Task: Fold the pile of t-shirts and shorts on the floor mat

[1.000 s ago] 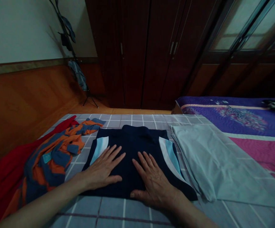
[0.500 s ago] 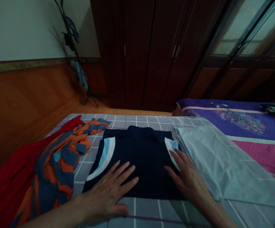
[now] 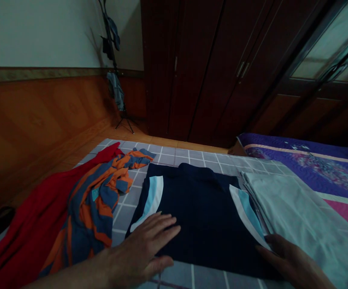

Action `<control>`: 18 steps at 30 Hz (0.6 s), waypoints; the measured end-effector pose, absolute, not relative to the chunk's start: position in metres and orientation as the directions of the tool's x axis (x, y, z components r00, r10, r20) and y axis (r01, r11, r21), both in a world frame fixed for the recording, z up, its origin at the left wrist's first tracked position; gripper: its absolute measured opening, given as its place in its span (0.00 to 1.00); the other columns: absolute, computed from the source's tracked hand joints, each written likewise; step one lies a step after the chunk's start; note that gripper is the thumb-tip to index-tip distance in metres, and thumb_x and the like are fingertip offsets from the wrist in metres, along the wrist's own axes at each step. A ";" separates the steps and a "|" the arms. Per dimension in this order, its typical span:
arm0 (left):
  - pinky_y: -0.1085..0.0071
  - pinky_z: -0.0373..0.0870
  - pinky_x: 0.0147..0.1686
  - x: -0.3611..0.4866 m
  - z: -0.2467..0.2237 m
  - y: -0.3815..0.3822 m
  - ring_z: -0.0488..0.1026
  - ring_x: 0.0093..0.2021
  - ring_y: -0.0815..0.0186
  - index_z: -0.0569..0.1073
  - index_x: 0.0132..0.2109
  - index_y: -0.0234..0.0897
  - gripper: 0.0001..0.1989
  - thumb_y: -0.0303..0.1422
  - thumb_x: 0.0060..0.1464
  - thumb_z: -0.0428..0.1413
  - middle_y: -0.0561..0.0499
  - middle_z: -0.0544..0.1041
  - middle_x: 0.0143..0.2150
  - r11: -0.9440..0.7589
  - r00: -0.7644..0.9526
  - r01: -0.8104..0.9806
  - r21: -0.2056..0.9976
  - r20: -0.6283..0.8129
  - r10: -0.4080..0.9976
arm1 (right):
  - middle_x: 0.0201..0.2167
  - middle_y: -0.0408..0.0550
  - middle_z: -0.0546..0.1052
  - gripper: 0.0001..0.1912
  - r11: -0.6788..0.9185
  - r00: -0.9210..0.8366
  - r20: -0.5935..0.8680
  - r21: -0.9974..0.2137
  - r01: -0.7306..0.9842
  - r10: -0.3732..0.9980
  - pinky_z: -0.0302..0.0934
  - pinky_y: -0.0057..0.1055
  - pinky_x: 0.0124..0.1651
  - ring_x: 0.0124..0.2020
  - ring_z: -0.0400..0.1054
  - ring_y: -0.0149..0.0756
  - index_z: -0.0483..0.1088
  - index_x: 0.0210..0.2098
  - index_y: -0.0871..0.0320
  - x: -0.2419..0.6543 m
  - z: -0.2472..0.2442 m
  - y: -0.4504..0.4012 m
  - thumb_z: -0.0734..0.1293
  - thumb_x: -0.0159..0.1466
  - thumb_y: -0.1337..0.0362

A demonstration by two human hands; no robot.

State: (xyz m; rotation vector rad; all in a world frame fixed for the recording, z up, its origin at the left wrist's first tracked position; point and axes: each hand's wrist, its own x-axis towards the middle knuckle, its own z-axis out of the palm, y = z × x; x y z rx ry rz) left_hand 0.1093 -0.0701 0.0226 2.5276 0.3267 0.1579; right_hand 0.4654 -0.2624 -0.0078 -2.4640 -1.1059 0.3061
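Note:
A folded navy garment (image 3: pixel 198 216) with white and light-blue curved side stripes lies flat on the grey checked bedsheet (image 3: pixel 134 188). My left hand (image 3: pixel 146 241) rests palm down over its lower left part, fingers stretched and thumb apart. At the garment's lower right edge is my right hand (image 3: pixel 288 257), its thumb and forefinger closed about the edge by the striped side; the other fingers are hidden. To the right, close to this hand, lies a folded pale grey-green cloth (image 3: pixel 300 212).
Left of the garment lie a crumpled orange-and-blue striped shirt (image 3: pixel 92 212) and a red cloth (image 3: pixel 47 196). A purple-and-pink bedspread (image 3: pixel 306 160) is at the right. Beyond stand a dark wardrobe (image 3: pixel 198 72) and a coat stand (image 3: pixel 113 60).
My right hand has moved right and nearer, from lying spread on the right stripe to the garment's lower right edge. The left hand stays on the garment. The view has turned left.

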 end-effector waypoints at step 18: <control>0.63 0.67 0.52 0.102 0.021 -0.045 0.73 0.50 0.59 0.72 0.53 0.42 0.16 0.36 0.58 0.53 0.46 0.77 0.48 -0.186 0.659 0.130 0.974 0.055 0.750 | 0.35 0.55 0.79 0.19 -0.469 0.675 -0.506 -0.844 -0.259 0.537 0.69 0.38 0.36 0.36 0.75 0.50 0.74 0.37 0.58 0.428 0.035 -0.217 0.69 0.49 0.54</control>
